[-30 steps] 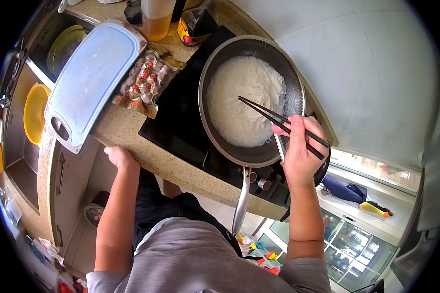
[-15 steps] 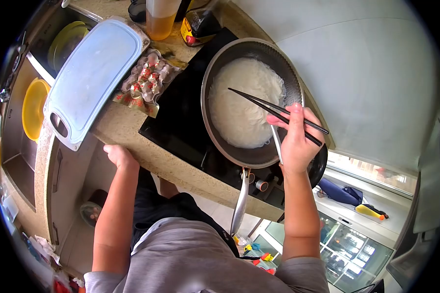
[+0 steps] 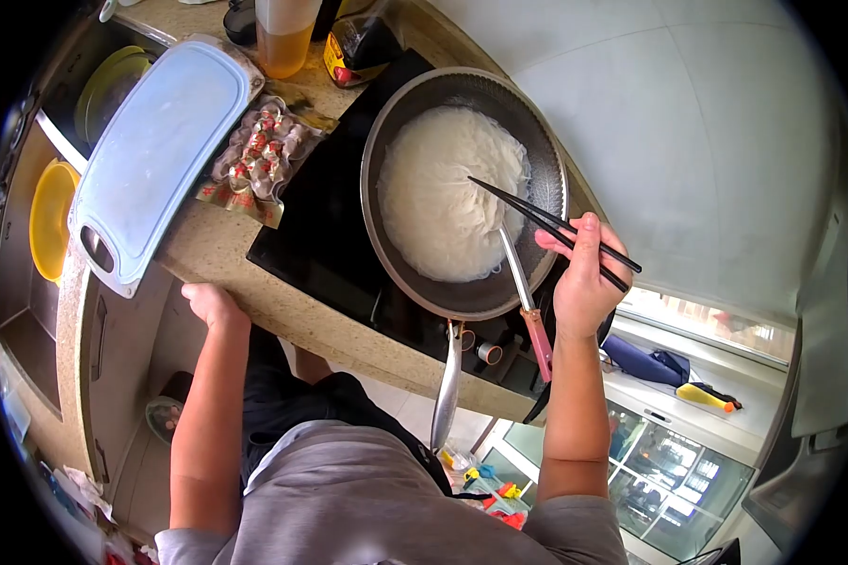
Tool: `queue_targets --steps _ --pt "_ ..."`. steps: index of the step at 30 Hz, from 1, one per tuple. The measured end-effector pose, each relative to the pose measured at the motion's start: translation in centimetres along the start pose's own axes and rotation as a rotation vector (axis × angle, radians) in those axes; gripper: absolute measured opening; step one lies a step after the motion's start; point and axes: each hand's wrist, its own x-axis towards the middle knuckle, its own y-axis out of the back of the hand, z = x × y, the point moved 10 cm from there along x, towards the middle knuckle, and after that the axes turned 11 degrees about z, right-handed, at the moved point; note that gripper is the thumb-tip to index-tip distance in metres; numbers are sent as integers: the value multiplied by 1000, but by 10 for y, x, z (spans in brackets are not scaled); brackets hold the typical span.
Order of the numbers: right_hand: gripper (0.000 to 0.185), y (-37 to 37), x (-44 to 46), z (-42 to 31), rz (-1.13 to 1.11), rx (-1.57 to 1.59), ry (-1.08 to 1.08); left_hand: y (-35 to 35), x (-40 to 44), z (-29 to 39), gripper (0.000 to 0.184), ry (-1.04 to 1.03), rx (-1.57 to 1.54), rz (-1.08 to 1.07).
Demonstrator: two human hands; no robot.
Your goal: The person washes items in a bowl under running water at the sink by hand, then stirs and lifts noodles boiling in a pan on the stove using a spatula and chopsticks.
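My right hand (image 3: 586,273) holds black chopsticks (image 3: 546,218), whose tips reach the white noodles (image 3: 443,198) in the deep pan (image 3: 377,240). Beside that hand, a utensil with a pink handle (image 3: 536,341) rests in the pan, its metal end among the noodles. The pan stands on the black stove (image 3: 325,226) with its silver handle (image 3: 448,391) pointing toward my body. My left hand (image 3: 214,306) is at the counter's front edge, fingers curled in, and whether anything is between them is hidden.
A light blue cutting board (image 3: 165,155) lies on the counter (image 3: 198,250) beside a sealed food packet (image 3: 259,160). Behind are a jug of amber liquid (image 3: 284,42) and a black and yellow package (image 3: 353,56). A yellow bowl (image 3: 52,221) sits in the sink at left.
The chopsticks in my right hand have shifted across the noodles, and the hand has moved off the pink-handled utensil, which shows more fully. The whole view has shifted slightly.
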Motion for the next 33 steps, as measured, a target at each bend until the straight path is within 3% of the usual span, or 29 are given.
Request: queue_targets --steps 6,10,16,17,18,22,24,26,30,33 --pt "22 4 2 -3 -10 -168 -13 -2 1 0 62 -16 -4 -21" --pt "20 -5 0 -12 1 -102 -30 -2 3 -1 62 -4 -21 -24" --pt "14 -34 0 -16 -65 -73 94 2 -2 0 64 6 28 5" --pt "14 -33 1 -19 -59 -189 228 2 -1 -1 64 7 27 8" --pt "14 -33 2 -19 -62 -189 228 2 0 -1 64 3 38 13" --pt "14 -26 0 -18 -57 -288 96 5 -4 -1 65 29 47 37" --pt "12 -37 -9 -10 -188 -57 -59 3 -4 -1 65 28 27 28" --pt "13 -58 -23 -3 -338 -30 -149 2 -2 -1 65 23 13 14" --pt "15 -28 -8 4 -84 -187 -41 -3 6 -4 64 -4 1 -19" --pt "14 -41 -20 -10 -140 -137 67 -3 14 -8 65 7 -4 -22"
